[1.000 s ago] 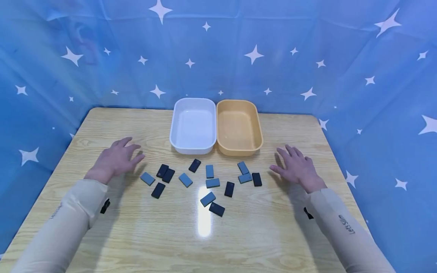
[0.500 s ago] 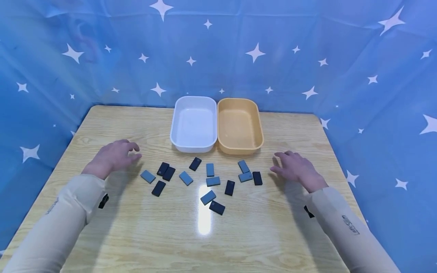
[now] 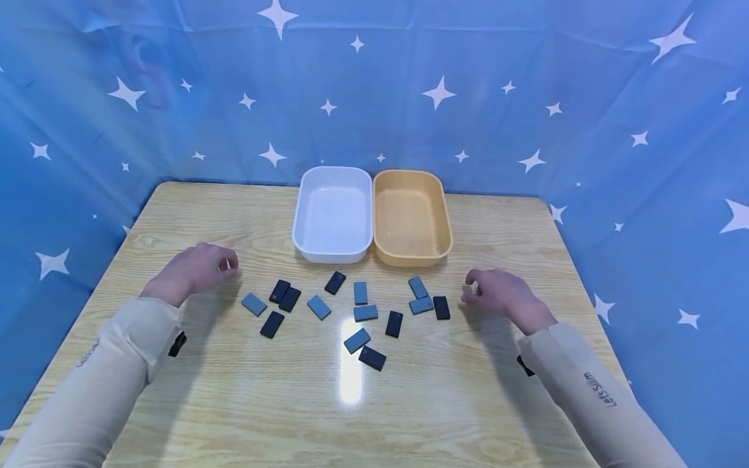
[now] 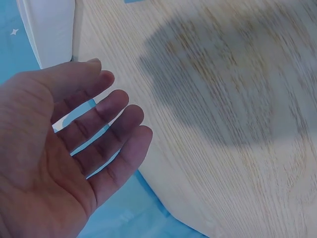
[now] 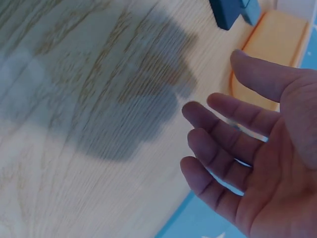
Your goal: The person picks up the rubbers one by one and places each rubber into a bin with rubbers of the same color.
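My left hand (image 3: 196, 270) hovers over the left of the table, holding nothing. Its fingers are loosely bent, with thumb and index finger close together in the left wrist view. Nearest to it is a small flat blue rectangular piece (image 3: 254, 304); a black piece (image 3: 272, 324) lies just beyond. On the right, my right hand (image 3: 506, 296) is also above the wood with relaxed fingers and a bare palm. Beside it are another black piece (image 3: 441, 307) and a blue piece (image 3: 420, 305). Several more blue and black pieces lie scattered between the hands.
A white bin (image 3: 332, 214) and an orange bin (image 3: 411, 218) stand side by side at the back of the wooden table (image 3: 281, 403), with nothing seen in either. Behind hangs a blue curtain (image 3: 374, 78) with white stars.
Both hands have drawn their fingers inward from a more spread pose, bringing thumb and index finger closer together. The pieces and bins keep their places; the head view has shifted slightly.
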Tool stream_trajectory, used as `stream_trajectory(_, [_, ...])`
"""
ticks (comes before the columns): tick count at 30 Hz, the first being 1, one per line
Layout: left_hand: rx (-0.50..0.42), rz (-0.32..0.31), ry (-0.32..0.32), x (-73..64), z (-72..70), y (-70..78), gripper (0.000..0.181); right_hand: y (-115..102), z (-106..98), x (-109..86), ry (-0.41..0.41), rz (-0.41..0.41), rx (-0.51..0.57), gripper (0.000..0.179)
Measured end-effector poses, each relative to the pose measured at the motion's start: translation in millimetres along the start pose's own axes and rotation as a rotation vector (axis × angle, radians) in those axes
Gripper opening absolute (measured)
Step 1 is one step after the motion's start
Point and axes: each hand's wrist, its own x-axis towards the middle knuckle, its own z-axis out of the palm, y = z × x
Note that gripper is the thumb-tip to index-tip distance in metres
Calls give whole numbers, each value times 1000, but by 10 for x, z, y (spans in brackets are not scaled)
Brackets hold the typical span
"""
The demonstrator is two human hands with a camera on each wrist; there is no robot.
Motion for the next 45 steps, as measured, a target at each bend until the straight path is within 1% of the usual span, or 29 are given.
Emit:
stream_trajectory(3, [-6, 2, -6, 0, -1, 5, 16, -60, -3, -2, -2, -23, -12, 35])
stream_trajectory(8, [-4, 18, -6, -3, 7, 8, 16, -151, 7, 12, 6, -36, -37, 31])
stream_trajectory(16, [-13, 22, -2, -6, 25, 11, 15, -295, 46, 63, -28, -22, -53, 27])
stream_trajectory(18, [-17, 25, -1, -2, 33, 8, 15, -328, 64, 71, -36, -23, -53, 28])
stream_trajectory(23, [-31, 41, -4, 5, 66, 8, 17, -408, 115, 79, -76, -9, -46, 39])
stream_trajectory(26, [-36, 50, -2, 2, 81, 14, 18, -433, 150, 89, -92, 0, -46, 42])
stream_trajectory(29, [-39, 55, 2, 6, 101, 16, 18, -441, 193, 107, -91, 1, -41, 40])
stream_trajectory(35, [-53, 49, -15, 16, 140, 24, 16, -462, 282, 142, -81, -3, -30, 33])
stream_trajectory(41, [-55, 44, -22, 23, 153, 31, 17, -487, 319, 168, -81, 10, -31, 28])
stream_trajectory(45, [-68, 48, -31, 28, 152, 48, 18, -510, 337, 161, -63, 15, -34, 27])
